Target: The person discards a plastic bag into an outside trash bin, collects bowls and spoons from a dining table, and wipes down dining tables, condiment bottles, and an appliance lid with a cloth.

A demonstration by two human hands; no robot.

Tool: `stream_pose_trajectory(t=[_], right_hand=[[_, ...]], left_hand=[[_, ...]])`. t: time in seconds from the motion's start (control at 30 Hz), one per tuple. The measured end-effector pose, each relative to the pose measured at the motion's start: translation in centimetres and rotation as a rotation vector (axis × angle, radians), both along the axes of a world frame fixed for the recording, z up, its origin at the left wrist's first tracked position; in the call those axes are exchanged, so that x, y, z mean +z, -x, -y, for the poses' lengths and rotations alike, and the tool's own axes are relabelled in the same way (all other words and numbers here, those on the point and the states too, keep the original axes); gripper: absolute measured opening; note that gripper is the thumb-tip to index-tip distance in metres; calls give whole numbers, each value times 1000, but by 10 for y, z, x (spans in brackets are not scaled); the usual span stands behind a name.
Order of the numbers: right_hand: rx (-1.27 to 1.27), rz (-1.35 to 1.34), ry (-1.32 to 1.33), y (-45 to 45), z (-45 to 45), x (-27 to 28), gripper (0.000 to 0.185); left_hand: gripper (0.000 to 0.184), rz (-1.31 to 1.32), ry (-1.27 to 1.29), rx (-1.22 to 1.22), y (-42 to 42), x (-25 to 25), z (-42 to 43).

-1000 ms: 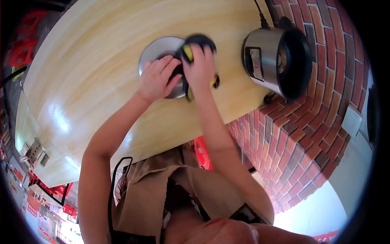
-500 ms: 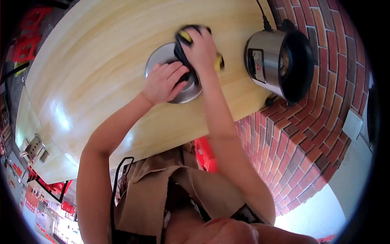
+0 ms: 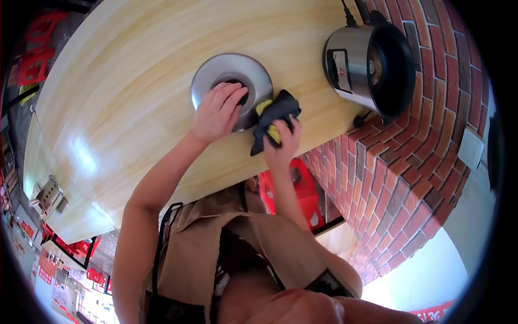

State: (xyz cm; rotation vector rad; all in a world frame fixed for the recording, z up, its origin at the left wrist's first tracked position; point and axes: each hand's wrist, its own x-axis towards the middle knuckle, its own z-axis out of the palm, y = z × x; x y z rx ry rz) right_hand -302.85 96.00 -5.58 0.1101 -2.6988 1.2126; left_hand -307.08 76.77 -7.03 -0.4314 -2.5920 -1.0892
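A round silver metal lid [image 3: 256, 70] with a dark centre lies on the wooden table. My left hand [image 3: 217, 112] reaches over its middle, fingers curled round the dark knob, which is mostly hidden beneath them. At the lid's lower right edge, my right hand [image 3: 286, 141] grips a bunched black and yellow cloth [image 3: 279, 110]. The cloth touches or overlaps the rim there; its far end sticks out beyond my fingers.
A silver and black electric cooker [image 3: 353, 67] lies on its side at the right, its dark mouth facing the brick-patterned wall [image 3: 445, 97]. A power plug [image 3: 349, 20] is behind it. A red plastic stool [image 3: 302, 200] is below the table edge. A metal holder [image 3: 47, 194] sits far left.
My right hand has swept the cloth from the lid's far right side down to its near right edge. My left hand stays at the lid's centre.
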Motion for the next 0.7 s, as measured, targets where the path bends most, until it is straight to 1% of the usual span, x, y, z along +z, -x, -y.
stream_pose_trajectory(t=[0.03,0.07,0.1,0.13,0.17,0.2,0.23,0.3,0.33,0.4,0.43,0.47,0.5,0.57,0.6,0.63,0.67,0.7], right_hand=[[115,-63,-84,17,6,-7,42],[174,-74,-202,38,12,-23,45],[181,-128,-167,67,23,-24,44],[240,-121,-183,103,33,-27,43],[316,-114,-208,141,49,-26,43],[479,-90,-159,176,65,-28,42],[482,-91,-154,179,71,-26,42],[639,-11,-274,185,82,-19,41],[596,-128,-216,164,66,-17,41],[368,-157,-209,100,19,-17,42],[326,-105,-174,65,-6,-28,48],[327,-56,-186,47,-19,-27,45],[329,-51,-194,54,-19,-26,45],[420,-91,-173,92,-5,-24,42],[484,-170,-186,126,17,-21,42],[611,-91,-206,156,42,-7,36],[742,-121,-160,180,66,-13,33],[901,-84,-198,197,91,-13,32]], left_hand=[[44,3,0,2,1,0,0],[42,-13,-7,-14,2,-1,-1],[41,-28,-14,-27,2,-1,-2],[41,-35,-10,-9,6,-2,-1],[40,-36,11,-28,7,-2,0],[39,-32,30,-54,4,-1,1],[39,-32,35,-51,2,0,0],[38,-29,98,-27,4,0,-2],[37,-28,108,5,3,-5,-3],[37,-9,82,11,4,-2,-2],[38,15,64,13,4,-1,-2],[38,15,56,19,6,-2,-2],[37,10,25,7,8,-4,-1],[37,5,0,-7,6,-4,-2],[37,-7,9,-22,7,-4,-1],[36,-8,17,-41,6,-5,0],[36,-4,25,-36,5,-6,-1],[37,-6,51,-35,5,-6,-1]])
